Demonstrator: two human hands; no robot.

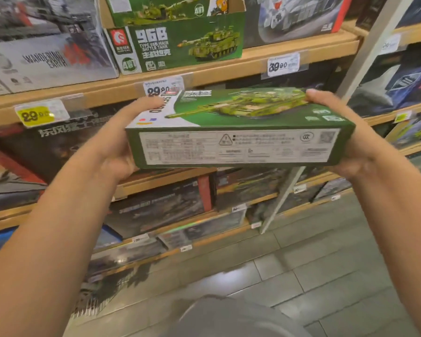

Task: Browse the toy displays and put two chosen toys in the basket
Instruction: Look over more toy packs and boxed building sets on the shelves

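A green toy box (pixel 238 127) with a tank picture on its top face is held flat in front of the shelves, its label side facing me. My left hand (pixel 122 139) grips its left end, thumb lying on the top face. My right hand (pixel 345 132) grips its right end, thumb over the top edge. No basket is in view.
Wooden shelves (pixel 204 76) hold several boxed building sets, among them a matching green tank box (pixel 180 45) and a grey box (pixel 46 59) at the left. Price tags (pixel 283 64) hang on the shelf edges. A white upright post (pixel 365 59) stands at the right. Grey tiled floor (pixel 301 276) lies below.
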